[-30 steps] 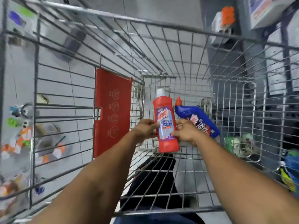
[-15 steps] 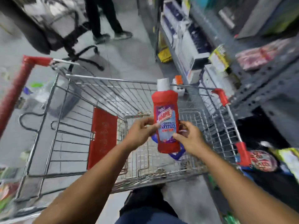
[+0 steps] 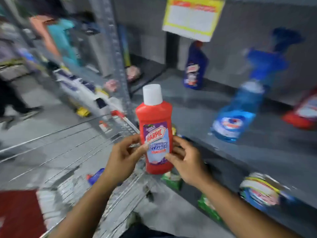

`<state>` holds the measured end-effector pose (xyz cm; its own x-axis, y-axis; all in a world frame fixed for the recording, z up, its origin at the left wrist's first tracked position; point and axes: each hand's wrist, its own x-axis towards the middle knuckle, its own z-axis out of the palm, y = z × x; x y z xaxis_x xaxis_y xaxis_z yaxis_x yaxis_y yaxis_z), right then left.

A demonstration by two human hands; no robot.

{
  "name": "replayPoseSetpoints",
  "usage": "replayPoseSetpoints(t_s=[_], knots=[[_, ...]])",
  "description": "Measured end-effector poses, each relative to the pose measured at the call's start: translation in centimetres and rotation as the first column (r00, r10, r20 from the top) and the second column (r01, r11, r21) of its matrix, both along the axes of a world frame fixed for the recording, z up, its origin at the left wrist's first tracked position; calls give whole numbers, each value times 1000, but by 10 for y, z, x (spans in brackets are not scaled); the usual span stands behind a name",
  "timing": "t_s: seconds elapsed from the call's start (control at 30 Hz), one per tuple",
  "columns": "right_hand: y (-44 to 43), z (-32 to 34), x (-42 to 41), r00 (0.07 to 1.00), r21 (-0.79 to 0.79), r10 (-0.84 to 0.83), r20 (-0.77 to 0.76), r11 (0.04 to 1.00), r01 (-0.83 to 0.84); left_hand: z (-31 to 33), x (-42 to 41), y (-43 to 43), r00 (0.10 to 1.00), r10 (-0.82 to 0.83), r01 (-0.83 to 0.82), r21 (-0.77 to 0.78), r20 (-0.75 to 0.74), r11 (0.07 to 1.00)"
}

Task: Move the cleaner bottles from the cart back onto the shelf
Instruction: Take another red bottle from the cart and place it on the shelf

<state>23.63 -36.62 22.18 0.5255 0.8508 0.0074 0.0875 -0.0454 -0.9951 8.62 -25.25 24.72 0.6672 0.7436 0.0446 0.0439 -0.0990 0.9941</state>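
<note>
I hold a red Harpic cleaner bottle [image 3: 155, 117] with a white cap upright between both hands, above the cart's right rim and in front of the grey shelf [image 3: 197, 107]. My left hand [image 3: 123, 157] grips its left side and my right hand [image 3: 185, 160] its right side, over the label. A blue bottle with a red cap [image 3: 95, 176] lies in the wire cart [image 3: 68, 143] below my left forearm. On the shelf stand a dark blue bottle [image 3: 194, 66], a blue spray bottle [image 3: 243, 103] and a red bottle [image 3: 303, 112] at the right edge.
A yellow price sign [image 3: 192, 16] hangs above the shelf. A perforated grey upright [image 3: 118, 66] divides shelf bays. Green packets [image 3: 173, 179] and a round pack [image 3: 259, 191] sit on the lower shelf. A person [image 3: 10, 93] walks at the far left. The cart's red flap [image 3: 18, 213] is bottom left.
The red bottle has come up out of the cart in both hands. My view has swung right from the cart basket to the shelf.
</note>
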Motion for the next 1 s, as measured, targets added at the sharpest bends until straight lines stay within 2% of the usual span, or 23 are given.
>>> replayPoseSetpoints(t_s=[0.17, 0.27, 0.4, 0.5, 0.63, 0.83, 1.0], knots=[[-128, 11, 50, 959, 39, -281, 35, 959, 280, 5, 88, -88, 960, -265, 260, 57, 91, 964], [-196, 15, 78, 895, 61, -441, 63, 897, 437, 5, 142, -139, 894, -430, 427, 49, 124, 903], [-254, 12, 112, 790, 80, -605, 100, 796, 600, 0, 212, -192, 817, -560, 565, 1, 139, 825], [-278, 6, 132, 708, 89, -692, 141, 721, 687, -7, 256, -213, 796, -585, 595, -28, 154, 803], [-295, -4, 154, 622, 100, -763, 176, 642, 760, -15, 287, -232, 804, -586, 591, -36, 99, 806], [-303, -1, 168, 575, 151, -812, 94, 583, 798, -7, 298, -249, 785, -606, 615, -40, 129, 788], [-303, 4, 185, 525, 154, -839, 145, 543, 825, 3, 310, -252, 733, -653, 670, -38, 191, 741]])
